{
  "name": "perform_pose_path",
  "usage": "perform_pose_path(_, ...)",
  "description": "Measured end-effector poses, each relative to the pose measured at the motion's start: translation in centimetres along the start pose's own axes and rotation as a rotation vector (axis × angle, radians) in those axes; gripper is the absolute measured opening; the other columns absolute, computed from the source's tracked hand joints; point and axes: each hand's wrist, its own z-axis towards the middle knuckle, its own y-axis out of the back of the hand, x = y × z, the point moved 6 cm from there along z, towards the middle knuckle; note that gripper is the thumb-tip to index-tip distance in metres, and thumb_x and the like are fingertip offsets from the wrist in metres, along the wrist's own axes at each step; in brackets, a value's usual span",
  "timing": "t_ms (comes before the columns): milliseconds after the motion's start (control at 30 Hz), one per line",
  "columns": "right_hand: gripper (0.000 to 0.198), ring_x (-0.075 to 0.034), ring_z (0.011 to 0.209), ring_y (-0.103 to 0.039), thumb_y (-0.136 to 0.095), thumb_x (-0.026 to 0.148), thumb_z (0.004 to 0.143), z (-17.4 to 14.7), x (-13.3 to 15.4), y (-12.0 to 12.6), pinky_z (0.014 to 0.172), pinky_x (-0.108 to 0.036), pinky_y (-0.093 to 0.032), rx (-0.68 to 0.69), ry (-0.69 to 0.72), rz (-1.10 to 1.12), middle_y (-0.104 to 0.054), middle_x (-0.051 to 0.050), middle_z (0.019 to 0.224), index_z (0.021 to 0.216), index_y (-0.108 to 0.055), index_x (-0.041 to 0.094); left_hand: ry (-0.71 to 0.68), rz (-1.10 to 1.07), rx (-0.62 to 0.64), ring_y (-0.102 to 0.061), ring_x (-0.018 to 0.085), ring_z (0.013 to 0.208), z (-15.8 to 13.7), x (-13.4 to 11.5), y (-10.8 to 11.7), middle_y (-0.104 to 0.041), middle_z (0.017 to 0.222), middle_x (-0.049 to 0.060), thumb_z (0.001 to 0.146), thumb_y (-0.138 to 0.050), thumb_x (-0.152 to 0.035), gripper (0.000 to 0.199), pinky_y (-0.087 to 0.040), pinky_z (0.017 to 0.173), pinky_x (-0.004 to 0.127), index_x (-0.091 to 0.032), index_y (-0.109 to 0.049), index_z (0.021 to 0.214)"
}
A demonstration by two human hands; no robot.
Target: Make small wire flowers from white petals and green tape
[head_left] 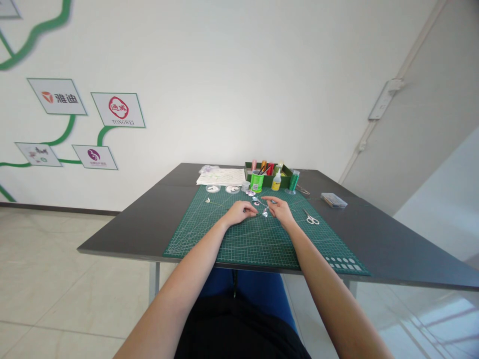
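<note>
My left hand [239,213] is over the middle of the green cutting mat [254,244], with its thumb and fingertips pinched together at a thin, dark-looking piece too small to name. My right hand [280,210] is opposite it, fingers bent inward round something small that I cannot make out. Between the two sits a small shiny white-and-purple petal-like piece [265,213]. More such pieces [256,199] lie just beyond the fingertips. To the left, a small white flower-like piece [208,200] on a thin stem rests on the mat.
White-handled scissors [313,220] lie right of my right hand. Behind are a green can [256,181], a glue bottle [276,181], a green spool [294,181], a dark green box [287,180], shallow dishes [232,190] and paper sheets [220,177]. A clear case [334,200] is at right.
</note>
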Motion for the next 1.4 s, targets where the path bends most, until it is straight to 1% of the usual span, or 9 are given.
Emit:
perform_pose_path(200, 0.051, -0.008, 0.037, -0.023, -0.058, 0.044, 0.078, -0.2, 0.1, -0.2, 0.041, -0.023, -0.018, 0.015, -0.03, -0.03, -0.032, 0.009, 0.039, 0.113, -0.068, 0.009, 0.02, -0.097, -0.036, -0.06, 0.013, 0.067, 0.1, 0.2, 0.2, -0.071, 0.08, 0.005, 0.076, -0.071, -0.019, 0.01, -0.046, 0.07, 0.025, -0.013, -0.076, 0.083)
perform_pose_path(400, 0.051, -0.008, 0.037, -0.025, -0.058, 0.046, 0.077, -0.2, 0.0, -0.4, 0.041, -0.023, -0.018, 0.036, -0.052, -0.057, -0.033, 0.008, 0.039, 0.11, -0.069, 0.008, 0.05, -0.22, -0.099, -0.059, 0.013, 0.063, 0.1, 0.8, 0.7, -0.07, 0.073, 0.005, 0.076, -0.072, -0.025, 0.019, -0.046, 0.068, 0.026, -0.012, -0.076, 0.09)
perform_pose_path(533, 0.051, -0.009, 0.037, -0.028, -0.059, 0.047, 0.076, 0.0, -0.3, -0.5, 0.041, -0.023, -0.02, 0.045, -0.046, -0.11, -0.034, 0.008, 0.038, 0.107, -0.069, 0.008, 0.074, -0.329, -0.143, -0.058, 0.012, 0.059, 0.4, 1.5, 0.7, -0.069, 0.068, 0.004, 0.074, -0.074, -0.026, 0.022, -0.046, 0.065, 0.025, -0.01, -0.075, 0.09)
perform_pose_path(733, 0.049, -0.009, 0.035, -0.028, -0.058, 0.045, 0.074, 0.2, -0.4, -0.8, 0.041, -0.024, -0.02, 0.078, -0.035, -0.171, -0.035, 0.008, 0.038, 0.103, -0.07, 0.007, 0.071, -0.452, -0.212, -0.057, 0.011, 0.058, 0.5, 1.8, 1.2, -0.07, 0.072, 0.005, 0.068, -0.077, -0.03, 0.028, -0.047, 0.063, 0.025, -0.009, -0.072, 0.086)
perform_pose_path(867, 0.048, -0.009, 0.035, -0.027, -0.055, 0.045, 0.076, -0.1, -0.1, -1.2, 0.041, -0.024, -0.02, 0.137, -0.014, -0.196, -0.034, 0.008, 0.038, 0.104, -0.07, 0.008, 0.07, -0.479, -0.244, -0.057, 0.011, 0.058, 0.3, 1.6, 1.5, -0.069, 0.071, 0.004, 0.068, -0.078, -0.032, 0.028, -0.047, 0.062, 0.025, -0.01, -0.071, 0.084)
perform_pose_path(1033, 0.048, -0.009, 0.036, -0.027, -0.054, 0.045, 0.078, -0.3, 0.1, -1.5, 0.042, -0.023, -0.021, 0.178, 0.001, -0.212, -0.033, 0.009, 0.038, 0.105, -0.07, 0.009, 0.071, -0.499, -0.269, -0.057, 0.011, 0.057, 0.3, 1.5, 1.7, -0.068, 0.069, 0.003, 0.067, -0.078, -0.033, 0.028, -0.047, 0.06, 0.024, -0.011, -0.07, 0.083)
perform_pose_path(1167, 0.045, -0.009, 0.036, -0.029, -0.054, 0.044, 0.08, -0.3, 0.0, -1.5, 0.042, -0.023, -0.023, 0.204, 0.014, -0.22, -0.034, 0.009, 0.038, 0.104, -0.07, 0.01, 0.078, -0.488, -0.29, -0.057, 0.011, 0.057, 0.3, 1.5, 1.8, -0.068, 0.07, 0.003, 0.067, -0.078, -0.034, 0.029, -0.046, 0.059, 0.024, -0.011, -0.071, 0.083)
perform_pose_path(1400, 0.041, -0.009, 0.035, -0.03, -0.054, 0.042, 0.08, -0.3, -0.3, -1.8, 0.042, -0.023, -0.022, 0.244, 0.025, -0.243, -0.035, 0.008, 0.038, 0.101, -0.071, 0.011, 0.084, -0.457, -0.328, -0.056, 0.011, 0.056, 0.2, 1.6, 2.1, -0.066, 0.066, 0.002, 0.069, -0.075, -0.032, 0.025, -0.044, 0.058, 0.024, -0.012, -0.07, 0.083)
